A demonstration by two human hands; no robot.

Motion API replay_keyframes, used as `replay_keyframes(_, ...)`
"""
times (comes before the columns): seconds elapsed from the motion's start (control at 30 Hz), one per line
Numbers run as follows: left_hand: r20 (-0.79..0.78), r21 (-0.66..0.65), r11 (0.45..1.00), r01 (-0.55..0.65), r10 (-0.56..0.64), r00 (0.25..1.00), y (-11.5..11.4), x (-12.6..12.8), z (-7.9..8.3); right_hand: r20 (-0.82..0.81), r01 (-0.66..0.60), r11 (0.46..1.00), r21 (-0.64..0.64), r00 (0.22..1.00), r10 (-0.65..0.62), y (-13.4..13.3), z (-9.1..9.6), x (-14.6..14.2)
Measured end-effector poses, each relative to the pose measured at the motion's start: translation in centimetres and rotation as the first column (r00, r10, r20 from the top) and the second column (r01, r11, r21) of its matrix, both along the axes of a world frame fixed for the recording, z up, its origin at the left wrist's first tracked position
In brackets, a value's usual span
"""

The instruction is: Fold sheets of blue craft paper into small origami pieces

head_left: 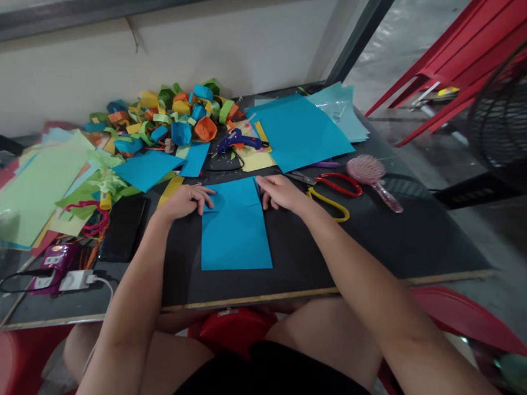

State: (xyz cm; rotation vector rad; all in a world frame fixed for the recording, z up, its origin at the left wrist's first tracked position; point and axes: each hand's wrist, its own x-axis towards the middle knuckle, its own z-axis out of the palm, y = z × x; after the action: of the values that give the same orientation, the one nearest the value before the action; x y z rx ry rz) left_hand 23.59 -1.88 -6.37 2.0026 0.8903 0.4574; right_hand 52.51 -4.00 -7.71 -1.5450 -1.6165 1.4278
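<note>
A blue sheet of paper [237, 243] lies in front of me on the dark table, with crease or flap lines across its upper part. My left hand [186, 201] rests at its upper left edge, fingers apart and fingertips on the paper. At the upper right corner is my right hand [284, 192], its fingers curled in and closed on the paper's edge; the thumb is mostly hidden. Just right of that hand lie scissors [339, 184] with one red and one yellow handle loop. A blue glue gun [240, 140] lies beyond the sheet.
Folded paper shapes [181, 133] in several colours pile up by the wall. Larger blue sheets [302, 132] and a pink hairbrush [375, 177] lie right. Left are green paper [47, 180], a black phone-like slab [123, 228] and a purple power socket [57, 263]. A fan [515, 110] stands right.
</note>
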Motion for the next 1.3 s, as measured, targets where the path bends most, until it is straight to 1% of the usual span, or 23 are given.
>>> replay_keyframes(0.07,0.001,0.009,1.000,-0.004,0.004,1.000,0.1,0.0,-0.3,-0.026,0.007,1.000,0.001,1.000,-0.007,0.0,-0.1,-0.1)
replay_keyframes(0.17,0.013,0.025,0.999,-0.026,0.026,1.000,-0.2,0.3,-0.2,0.051,-0.068,0.994,0.090,0.997,0.063,-0.1,0.1,-0.2)
replay_keyframes(0.2,0.032,0.042,0.998,-0.057,0.055,0.998,-0.3,0.4,0.0,0.077,-0.082,0.990,0.119,0.994,0.073,-0.1,0.1,-0.3)
replay_keyframes(0.27,0.089,0.105,0.980,-0.168,0.159,0.983,-0.6,0.8,0.3,0.072,-0.065,0.987,0.148,0.996,0.055,-0.1,0.2,-0.3)
replay_keyframes(0.33,0.153,0.173,0.935,-0.310,0.286,0.946,-0.9,1.2,0.6,0.002,-0.021,0.987,0.161,1.000,0.021,-0.1,0.1,-0.4)
replay_keyframes(0.4,0.190,0.192,0.875,-0.445,0.412,0.891,-1.1,1.6,0.4,-0.093,0.014,0.981,0.194,0.996,0.004,0.0,-0.1,-0.4)
replay_keyframes(0.47,0.184,0.153,0.826,-0.543,0.516,0.836,-1.0,1.9,-0.1,-0.167,0.038,0.973,0.227,0.986,0.001,0.1,-0.3,-0.4)
replay_keyframes(0.53,0.144,0.092,0.797,-0.596,0.582,0.800,-0.8,2.0,-0.8,-0.195,0.046,0.970,0.238,0.981,0.002,0.2,-0.5,-0.5)
replay_keyframes(0.63,0.134,0.022,0.775,-0.632,0.624,0.770,-0.5,2.0,-1.5,-0.179,0.045,0.972,0.231,0.984,-0.003,0.3,-0.7,-0.6)
replay_keyframes(0.7,0.161,0.013,0.760,-0.649,0.640,0.752,-0.3,1.9,-1.7,-0.174,0.052,0.971,0.231,0.985,-0.011,0.3,-0.8,-0.7)
replay_keyframes(0.8,0.193,0.038,0.753,-0.657,0.639,0.744,-0.3,2.1,-1.5,-0.188,0.087,0.964,0.251,0.981,-0.039,0.2,-0.7,-0.7)
replay_keyframes(0.87,0.206,0.052,0.746,-0.664,0.643,0.738,-0.5,2.4,-1.3,-0.164,0.108,0.952,0.286,0.984,-0.062,0.1,-0.6,-0.7)
replay_keyframes(0.97,0.241,0.038,0.737,-0.675,0.648,0.722,-0.8,2.7,-1.2,-0.128,0.110,0.934,0.340,0.989,-0.070,0.0,-0.6,-0.7)
replay_keyframes(1.0,0.257,0.023,0.743,-0.669,0.642,0.722,-0.9,2.8,-1.2,-0.145,0.114,0.931,0.346,0.987,-0.067,0.0,-0.6,-0.7)
replay_keyframes(1.07,0.288,-0.033,0.772,-0.634,0.615,0.734,-0.9,2.9,-1.3,-0.223,0.136,0.929,0.346,0.973,-0.059,0.1,-0.8,-0.8)
replay_keyframes(1.13,0.299,-0.096,0.804,-0.587,0.586,0.753,-0.9,2.9,-1.5,-0.311,0.172,0.923,0.344,0.948,-0.061,0.2,-0.9,-0.8)
replay_keyframes(1.17,0.294,-0.113,0.809,-0.578,0.582,0.758,-0.8,2.8,-1.7,-0.341,0.188,0.920,0.344,0.938,-0.064,0.3,-0.9,-0.8)
replay_keyframes(1.2,0.284,-0.115,0.804,-0.583,0.589,0.757,-0.8,2.8,-1.8,-0.356,0.200,0.917,0.345,0.932,-0.070,0.2,-0.9,-0.8)
replay_keyframes(1.3,0.247,-0.081,0.769,-0.634,0.631,0.735,-0.6,2.6,-2.0,-0.347,0.215,0.911,0.353,0.934,-0.086,0.1,-0.7,-0.8)
